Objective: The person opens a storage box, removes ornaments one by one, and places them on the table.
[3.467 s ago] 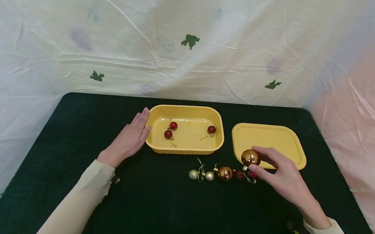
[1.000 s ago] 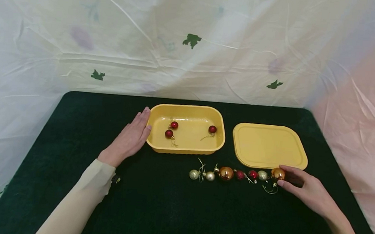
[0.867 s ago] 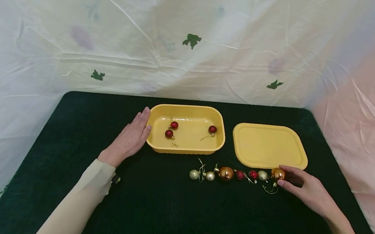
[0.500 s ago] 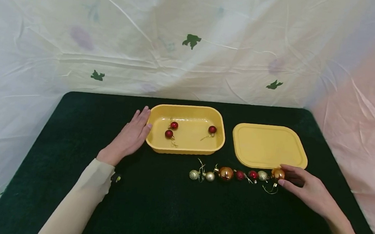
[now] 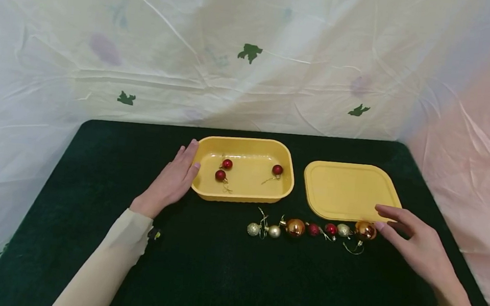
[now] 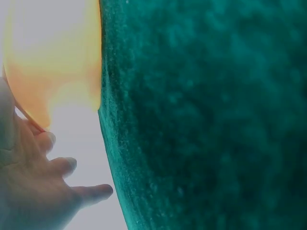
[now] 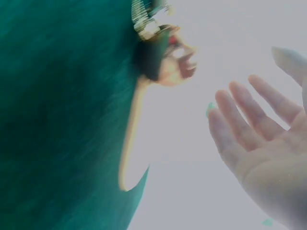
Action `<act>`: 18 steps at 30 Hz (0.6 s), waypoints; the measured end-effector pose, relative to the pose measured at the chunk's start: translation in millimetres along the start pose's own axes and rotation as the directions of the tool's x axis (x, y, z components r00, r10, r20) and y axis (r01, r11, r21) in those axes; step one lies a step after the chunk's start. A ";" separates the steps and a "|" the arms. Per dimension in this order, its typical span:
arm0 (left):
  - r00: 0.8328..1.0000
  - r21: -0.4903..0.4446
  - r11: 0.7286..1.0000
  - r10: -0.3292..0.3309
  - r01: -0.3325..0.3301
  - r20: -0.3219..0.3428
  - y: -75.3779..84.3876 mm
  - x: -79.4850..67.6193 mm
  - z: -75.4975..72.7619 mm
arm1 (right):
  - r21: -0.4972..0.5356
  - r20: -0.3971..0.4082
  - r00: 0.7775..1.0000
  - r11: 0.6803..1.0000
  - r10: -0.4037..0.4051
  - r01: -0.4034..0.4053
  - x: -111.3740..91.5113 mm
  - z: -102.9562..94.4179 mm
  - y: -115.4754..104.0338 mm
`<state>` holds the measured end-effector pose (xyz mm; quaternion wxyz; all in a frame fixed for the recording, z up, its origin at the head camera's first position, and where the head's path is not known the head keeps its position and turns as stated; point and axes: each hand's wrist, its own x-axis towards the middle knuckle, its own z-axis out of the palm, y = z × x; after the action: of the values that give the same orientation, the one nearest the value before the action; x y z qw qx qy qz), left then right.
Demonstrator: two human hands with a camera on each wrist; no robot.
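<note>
My left hand [image 5: 170, 178] rests with straight fingers against the left end of a yellow plastic box [image 5: 241, 195]. In the left wrist view that box [image 6: 76, 57] looks washed out beside the fingers. Three small red Christmas baubles lie in the box, one of them [image 5: 277, 169] at the right. My right hand [image 5: 424, 246] is apart from a shiny copper bauble [image 5: 365, 230], its fingers spread and holding nothing. That bauble ends a row running left: a glittery pale gold bauble [image 5: 343, 230], red ones, another copper bauble [image 5: 295, 228] and pale gold ones.
A yellow lid [image 5: 353, 192] lies flat right of the box, just behind the bauble row. Dark green cloth [image 5: 224, 279] covers the table. A pale patterned curtain [image 5: 171, 47] hangs along the back and sides.
The right hand has carried the copper bauble from near the lid's front-left to the row's right end. It has since let go and drawn back right. The left hand stays at the box.
</note>
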<state>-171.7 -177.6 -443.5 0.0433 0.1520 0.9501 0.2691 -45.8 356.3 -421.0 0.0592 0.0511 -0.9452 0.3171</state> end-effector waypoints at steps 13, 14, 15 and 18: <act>1.000 0.043 0.999 0.005 -0.004 -0.016 4.1 1.5 1.3 | 0.095 -0.188 0.954 0.962 -0.236 0.256 17.6 6.2 -68.2; 1.000 0.044 0.999 0.003 -0.002 -0.016 3.8 1.3 1.2 | 0.101 -0.187 0.950 0.957 -0.250 0.271 19.9 7.0 -73.0; 1.000 0.044 0.999 0.001 0.000 -0.017 3.3 1.2 1.1 | 0.108 -0.185 0.947 0.952 -0.264 0.286 22.2 8.0 -77.7; 1.000 0.042 0.999 -0.007 0.008 -0.017 1.6 1.0 1.1 | 0.112 -0.172 0.936 0.938 -0.306 0.327 30.2 11.2 -91.5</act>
<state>-172.0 -175.4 -443.6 0.0333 0.1473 0.9563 0.2503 -64.2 275.1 -371.3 0.1775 0.1826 -0.8929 0.3712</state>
